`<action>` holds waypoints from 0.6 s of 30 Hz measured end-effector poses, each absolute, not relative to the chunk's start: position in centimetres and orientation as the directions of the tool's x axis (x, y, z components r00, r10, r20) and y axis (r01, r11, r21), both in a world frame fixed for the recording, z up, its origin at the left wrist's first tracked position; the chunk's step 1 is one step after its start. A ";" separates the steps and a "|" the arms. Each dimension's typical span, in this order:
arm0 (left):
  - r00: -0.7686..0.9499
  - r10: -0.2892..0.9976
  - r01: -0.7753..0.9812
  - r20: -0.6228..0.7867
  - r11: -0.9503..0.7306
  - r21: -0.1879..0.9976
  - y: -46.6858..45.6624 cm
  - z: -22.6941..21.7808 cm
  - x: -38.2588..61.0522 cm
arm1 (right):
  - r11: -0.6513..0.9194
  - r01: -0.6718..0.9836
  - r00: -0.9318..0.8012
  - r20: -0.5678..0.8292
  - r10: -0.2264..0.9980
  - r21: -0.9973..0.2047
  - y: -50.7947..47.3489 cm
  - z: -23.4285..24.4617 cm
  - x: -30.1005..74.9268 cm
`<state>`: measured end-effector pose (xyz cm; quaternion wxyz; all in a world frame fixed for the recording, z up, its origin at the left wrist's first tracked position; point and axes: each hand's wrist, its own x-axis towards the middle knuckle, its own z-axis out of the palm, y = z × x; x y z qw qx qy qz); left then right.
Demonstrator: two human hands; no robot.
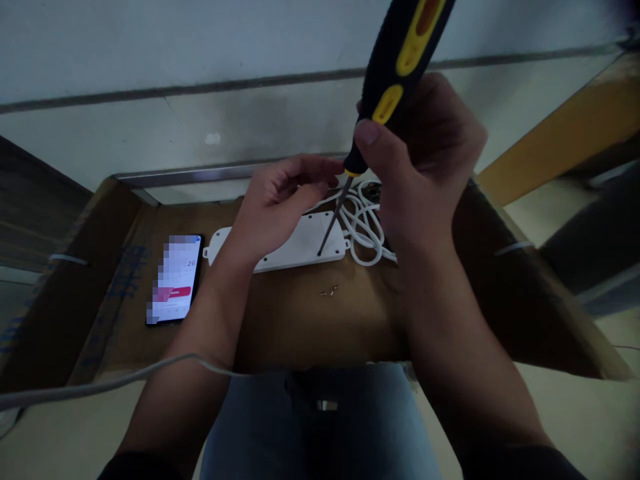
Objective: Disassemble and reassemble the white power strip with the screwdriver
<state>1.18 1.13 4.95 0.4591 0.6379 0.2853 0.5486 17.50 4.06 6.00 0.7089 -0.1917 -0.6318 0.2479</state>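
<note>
My right hand [425, 160] is closed round the black and yellow handle of a screwdriver [400, 67], held nearly upright. Its metal shaft runs down to a hole near the right end of a white power strip [295, 250] lying back side up on a cardboard sheet [300, 320]. My left hand [280, 200] rests over the strip with its fingers curled toward the shaft just below the handle; whether they pinch it is unclear. The strip's white cable [367, 227] lies coiled to the right. Two small screws [330, 291] lie loose in front of the strip.
A phone [175, 279] with a lit screen lies at the left on the cardboard. A thin white cord [125, 380] crosses in front near my left forearm. My lap in blue jeans [320, 427] is below. The cardboard's side flaps rise left and right.
</note>
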 end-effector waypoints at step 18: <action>0.588 0.805 0.519 -0.078 -0.303 0.799 2.1 4.6 -2.0 | 0.834 -0.098 0.404 0.745 0.531 -0.542 7.0 5.3 17.9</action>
